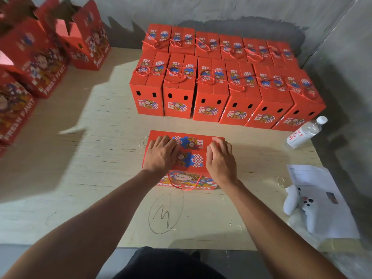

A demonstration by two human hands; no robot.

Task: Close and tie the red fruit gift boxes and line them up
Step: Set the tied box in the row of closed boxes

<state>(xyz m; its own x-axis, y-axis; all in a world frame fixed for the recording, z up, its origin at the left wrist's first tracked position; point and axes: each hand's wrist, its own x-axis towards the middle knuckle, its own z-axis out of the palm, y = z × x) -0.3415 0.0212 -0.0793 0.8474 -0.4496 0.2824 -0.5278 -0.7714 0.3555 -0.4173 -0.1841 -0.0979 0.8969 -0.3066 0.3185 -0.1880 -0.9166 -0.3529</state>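
Both hands were flat on the box (191, 156) mid-surface, left hand (161, 156) and right hand (220, 162) pressing its top flaps down, fingers straight, gripping nothing. Its red cord (184, 185) hung loose, so untied. Two rows of tied boxes (221, 81) were lined up along the far edge, open boxes (40, 57) waiting far left. Side reads "FRESH FRUIT".

The box (186, 156) is bright red with blue shapes, a red and white check patch and white letters. Its rope (184, 185) is red. The boxes (221, 81) behind are red too. The bottle (305, 132) is clear with a white cap and red writing. The paper (326, 202) is white. The board (100, 158) is pale tan.
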